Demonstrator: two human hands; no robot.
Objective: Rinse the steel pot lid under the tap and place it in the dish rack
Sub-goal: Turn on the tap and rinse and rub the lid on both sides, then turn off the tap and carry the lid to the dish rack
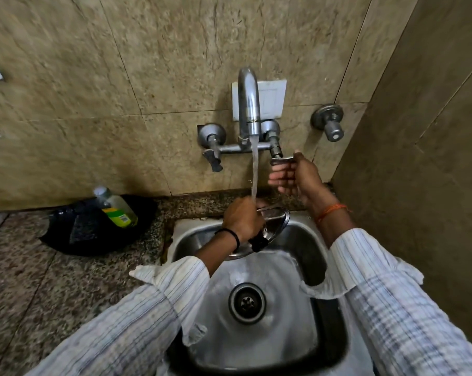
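My left hand [241,218] grips the steel lid [272,223] over the sink [305,240], tilted on edge under the tap [249,104] stream. Right hand [297,177] is curled round the right tap lever [282,160]; granite counter [39,280], tiled wall behind.

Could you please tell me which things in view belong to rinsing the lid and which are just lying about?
Part of the job:
- round steel pot lid with black knob, gripped by the left hand
- chrome wall tap, running
- right tap lever, held by the right hand
- steel sink

Lying about:
- clear bottle with yellow-green label
- black bag
- separate wall valve
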